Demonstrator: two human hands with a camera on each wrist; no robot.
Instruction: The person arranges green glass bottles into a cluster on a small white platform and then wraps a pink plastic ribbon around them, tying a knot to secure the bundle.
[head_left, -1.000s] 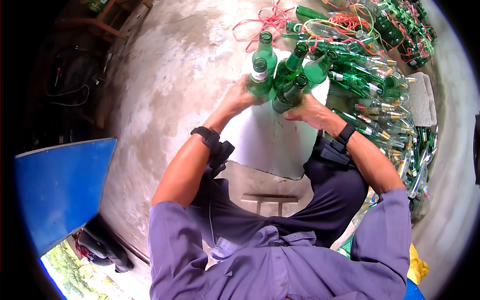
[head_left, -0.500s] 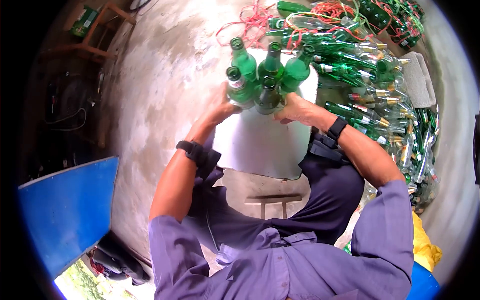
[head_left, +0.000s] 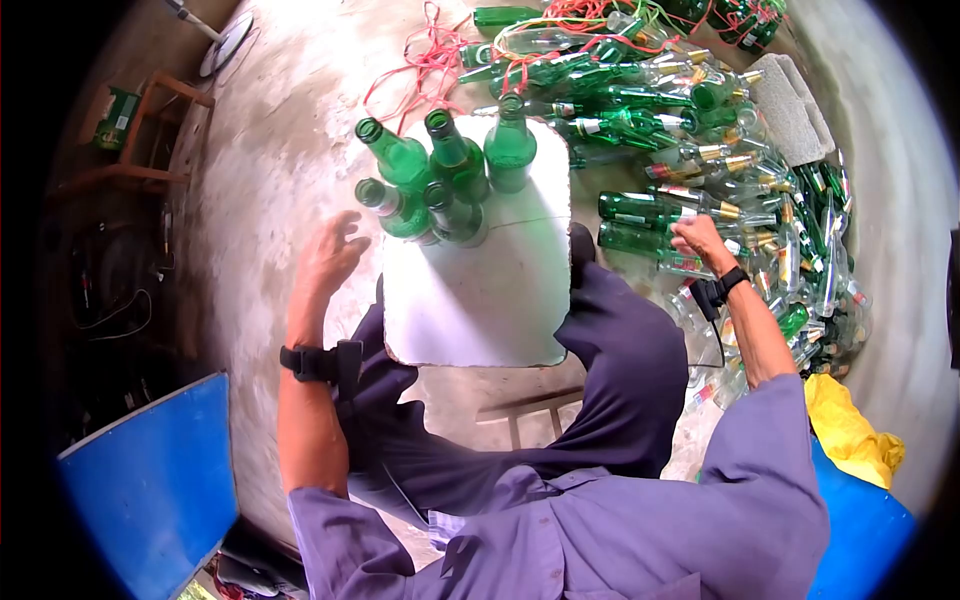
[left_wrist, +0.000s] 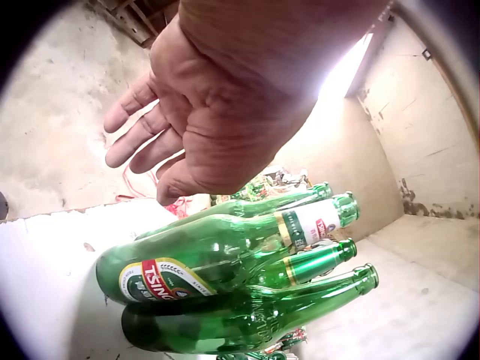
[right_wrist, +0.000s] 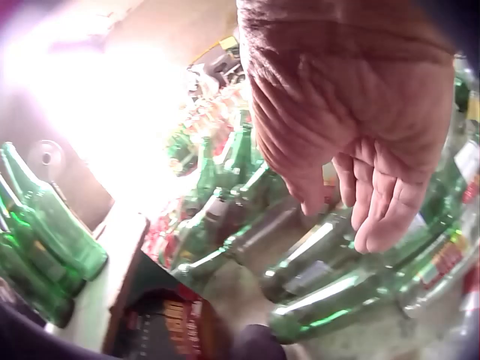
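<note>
Several green bottles (head_left: 402, 165) stand upright in a group on the far left part of a white board (head_left: 480, 300). Beside them, off the board's left edge, the left hand (head_left: 325, 258) holds nothing, its fingers loosely bent; in the left wrist view that hand (left_wrist: 225, 112) hangs over the labelled bottles (left_wrist: 180, 255) without touching them. The right hand (head_left: 703, 243) is above bottles lying on the floor (head_left: 640, 208). Seen from the right wrist, this hand (right_wrist: 352, 127) has its fingers extended downward over a lying green bottle (right_wrist: 330, 307), with nothing held.
Many bottles lie piled along the right side, with a grey block (head_left: 792, 108) behind them. Red string (head_left: 430, 70) lies on the floor beyond the board. A blue panel (head_left: 160, 480) is at the lower left, a yellow bag (head_left: 850, 430) at the lower right.
Both hands have let go of the bottle group, which now stands on the board. The left hand moved off left, the right hand right to the lying bottles. The head view shifted.
</note>
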